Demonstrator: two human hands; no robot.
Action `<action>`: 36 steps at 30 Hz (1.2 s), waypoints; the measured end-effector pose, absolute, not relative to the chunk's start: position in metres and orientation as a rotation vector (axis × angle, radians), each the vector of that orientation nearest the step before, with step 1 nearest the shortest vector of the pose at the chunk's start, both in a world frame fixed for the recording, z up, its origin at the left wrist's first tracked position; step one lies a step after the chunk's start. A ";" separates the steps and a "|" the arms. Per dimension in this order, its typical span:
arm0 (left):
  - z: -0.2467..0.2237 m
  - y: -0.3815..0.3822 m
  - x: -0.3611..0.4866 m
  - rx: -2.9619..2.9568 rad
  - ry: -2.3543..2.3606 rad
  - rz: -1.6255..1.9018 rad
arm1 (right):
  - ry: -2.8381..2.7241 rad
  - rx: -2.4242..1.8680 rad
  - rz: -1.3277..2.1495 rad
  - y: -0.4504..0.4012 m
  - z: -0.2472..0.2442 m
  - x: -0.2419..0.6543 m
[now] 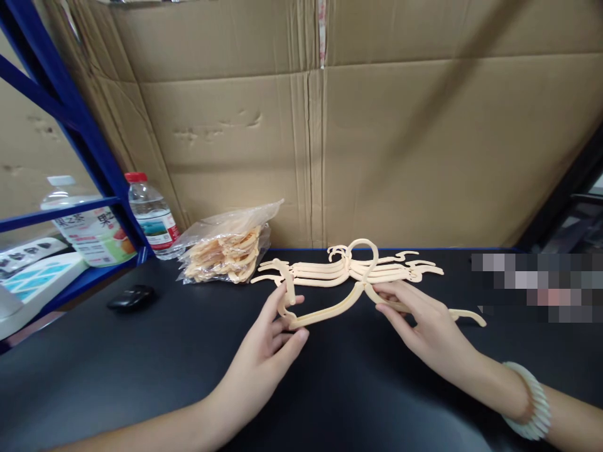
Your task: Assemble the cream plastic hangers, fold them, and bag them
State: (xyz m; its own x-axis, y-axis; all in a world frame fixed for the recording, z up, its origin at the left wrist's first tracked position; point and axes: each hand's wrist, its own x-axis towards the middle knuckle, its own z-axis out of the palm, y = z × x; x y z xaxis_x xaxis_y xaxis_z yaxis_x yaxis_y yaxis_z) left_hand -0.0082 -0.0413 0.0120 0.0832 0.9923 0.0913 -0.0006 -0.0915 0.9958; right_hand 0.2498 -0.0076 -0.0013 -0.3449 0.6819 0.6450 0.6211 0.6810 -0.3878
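Clock reference: the held hanger is the centre; twelve o'clock points away from the person. From where I stand, the black desk (pixel 339 389) fills the near zone. At four o'clock, a pale beaded bracelet (pixel 537 402) encircles the right wrist. The left hand (pixel 264 345) is at eight o'clock, its grip clamped on the hanger's left end, where an end section is bent upward. The right hand (pixel 431 320) is at three o'clock, its grip clamped on the right bar near the hook base. The cream hanger (pixel 327 312) is located between both hands, above the desk, hook (pixel 376 254) toward twelve. A black mouse (pixel 132 298) rests at nine o'clock. Beyond, at twelve o'clock, lies a stack of similar hangers (pixel 325 274). A clear bag (pixel 226 251) containing cream pieces lies at ten o'clock. Farther along that line stands a red-capped bottle (pixel 155 220). Cardboard (pixel 424 144) forms the rear wall
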 end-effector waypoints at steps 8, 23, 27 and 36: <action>0.017 -0.038 -0.010 1.442 1.134 1.102 | -2.062 -0.977 0.067 -0.008 -0.005 0.248; 0.018 -0.026 -0.018 1.022 1.161 1.308 | -2.129 -1.456 -0.982 0.003 0.009 0.268; 0.014 -0.024 -0.018 1.032 1.163 1.325 | -2.146 -1.485 -0.901 0.003 0.006 0.264; 0.008 -0.026 -0.022 1.099 1.156 1.304 | -2.087 -1.460 -0.665 0.006 0.005 0.268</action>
State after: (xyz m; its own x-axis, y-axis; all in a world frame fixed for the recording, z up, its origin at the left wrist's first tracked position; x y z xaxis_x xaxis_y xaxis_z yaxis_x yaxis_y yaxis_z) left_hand -0.0217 -0.0264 0.0083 -0.0514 0.9987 0.0011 -0.1185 -0.0072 0.9929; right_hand 0.2684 0.0060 0.0049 -0.2971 0.7006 0.6488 0.9468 0.3042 0.1051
